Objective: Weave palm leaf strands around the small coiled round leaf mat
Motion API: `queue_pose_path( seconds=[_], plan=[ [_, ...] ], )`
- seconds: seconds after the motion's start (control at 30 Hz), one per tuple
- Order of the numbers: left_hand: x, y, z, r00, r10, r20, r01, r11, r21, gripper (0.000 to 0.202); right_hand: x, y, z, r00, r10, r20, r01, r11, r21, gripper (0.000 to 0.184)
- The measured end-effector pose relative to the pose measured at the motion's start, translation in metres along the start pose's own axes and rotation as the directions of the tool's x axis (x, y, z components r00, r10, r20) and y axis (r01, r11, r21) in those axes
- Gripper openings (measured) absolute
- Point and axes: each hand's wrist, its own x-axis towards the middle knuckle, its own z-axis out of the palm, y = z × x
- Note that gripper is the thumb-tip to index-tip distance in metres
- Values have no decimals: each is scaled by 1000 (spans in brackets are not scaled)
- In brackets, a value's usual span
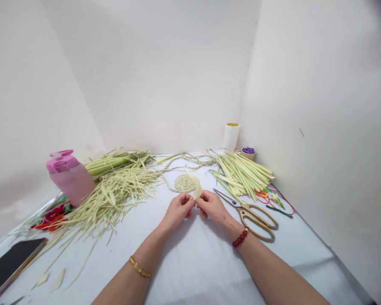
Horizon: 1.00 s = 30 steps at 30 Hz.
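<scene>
Between my two hands is a pale strip of dried leaf or husk, broad at the top and pinched at its lower end. My left hand grips it from the left, fingers curled inward. From the other side my right hand pinches the same end, thumb and fingertips almost meeting the left ones. Just beyond them a round coiled mat of braided straw lies flat, with a long braid running behind it. Large gold-handled scissors rest partly open beside my right wrist.
On the left stand a pink bottle and a heap of shredded straw, with a dark flat device nearer me. At right lie cut green-white stalks, a white roll and a cup of purple bits. Walls enclose the table.
</scene>
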Motion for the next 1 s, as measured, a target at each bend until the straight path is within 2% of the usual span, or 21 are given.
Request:
queue_pose_path(
  seconds=[0.2,0.43,0.57,0.73,0.87,1.0],
  plan=[
    [1,-4,0,999,32,2,-32,999,32,31,0,5,1,999,-37,20,38,998,-58,7],
    [-1,-7,2,999,32,38,-34,999,38,29,-3,-5,1,997,-70,36,75,986,-151,9],
    [-4,1,1,989,-47,139,62,992,-108,27,-3,-5,-3,995,-35,98,47,991,-128,7],
    [-9,13,-3,949,-123,290,200,947,-251,23,2,-2,-12,962,-11,274,14,1000,-11,8],
    [-11,15,-7,916,-131,379,269,902,-338,21,3,-4,-19,935,-4,356,-30,996,88,12],
    [-11,13,-12,877,-133,463,323,875,-360,22,0,-10,-24,899,-7,437,-52,991,122,14]
  ],
)
